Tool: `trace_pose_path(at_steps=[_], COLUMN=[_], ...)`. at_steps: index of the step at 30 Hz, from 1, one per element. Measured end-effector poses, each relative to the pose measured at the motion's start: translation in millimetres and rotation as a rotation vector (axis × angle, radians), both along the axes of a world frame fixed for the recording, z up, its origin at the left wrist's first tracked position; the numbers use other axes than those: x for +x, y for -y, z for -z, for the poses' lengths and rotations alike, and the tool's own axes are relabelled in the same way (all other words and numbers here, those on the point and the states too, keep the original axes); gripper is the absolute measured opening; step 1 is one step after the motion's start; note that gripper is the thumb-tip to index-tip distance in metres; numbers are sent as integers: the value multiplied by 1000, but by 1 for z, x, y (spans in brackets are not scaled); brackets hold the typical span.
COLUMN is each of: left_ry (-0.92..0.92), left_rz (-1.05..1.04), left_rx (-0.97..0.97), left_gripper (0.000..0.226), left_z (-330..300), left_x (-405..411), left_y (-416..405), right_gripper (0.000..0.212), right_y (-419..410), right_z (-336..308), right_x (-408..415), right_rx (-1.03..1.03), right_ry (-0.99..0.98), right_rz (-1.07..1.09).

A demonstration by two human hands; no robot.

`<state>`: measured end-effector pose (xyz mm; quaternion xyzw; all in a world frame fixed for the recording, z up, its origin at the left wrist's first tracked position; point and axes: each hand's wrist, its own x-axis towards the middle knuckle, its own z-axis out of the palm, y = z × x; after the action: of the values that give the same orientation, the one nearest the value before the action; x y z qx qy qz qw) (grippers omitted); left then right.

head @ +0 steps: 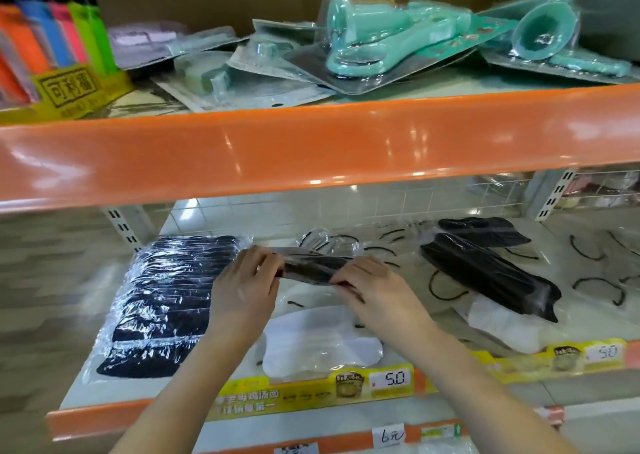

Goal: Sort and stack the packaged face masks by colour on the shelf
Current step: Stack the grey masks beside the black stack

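A shop: orange-edged shelves (311,149) carry packaged goods, with yellow price tags (391,380) reading 5.0 just below the fingers (263,263) and lighters (52,34) up-left.

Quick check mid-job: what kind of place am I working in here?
Most likely a small retail shop. Orange-edged shelving carries price tags along its edge, a display box of lighters stands on the upper shelf, and packaged black masks lie stacked below.

Not much headroom, I've got the orange shelf edge (311,149) hanging low; black mask stacks (162,301) (491,273) crowd both sides, white packs (311,343) fill the middle.
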<state>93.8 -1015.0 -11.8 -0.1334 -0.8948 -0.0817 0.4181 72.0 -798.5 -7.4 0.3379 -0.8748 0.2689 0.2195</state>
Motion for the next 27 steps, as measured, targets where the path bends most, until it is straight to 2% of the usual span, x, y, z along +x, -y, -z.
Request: trace_pose_path(at_steps=[5, 10, 18, 23, 27], left_ry=[16, 76, 110, 191, 304], left_rz=[-32, -127, -227, -159, -86], left_rx=[11, -15, -83, -66, -11], left_gripper=[12, 15, 18, 22, 23], left_z=[20, 34, 43, 60, 67], left_x=[21, 50, 97, 112, 116], left_y=[46, 99, 165, 183, 191], right_gripper=[22, 33, 43, 36, 16], right_y=[45, 100, 169, 188, 193], right_z=[19, 28, 38, 55, 61], right_x=[15, 26, 47, 54, 61], right_rx=[125, 187, 263, 295, 310], right_ry=[73, 186, 211, 213, 144], right_rz=[-73, -136, -236, -241, -185])
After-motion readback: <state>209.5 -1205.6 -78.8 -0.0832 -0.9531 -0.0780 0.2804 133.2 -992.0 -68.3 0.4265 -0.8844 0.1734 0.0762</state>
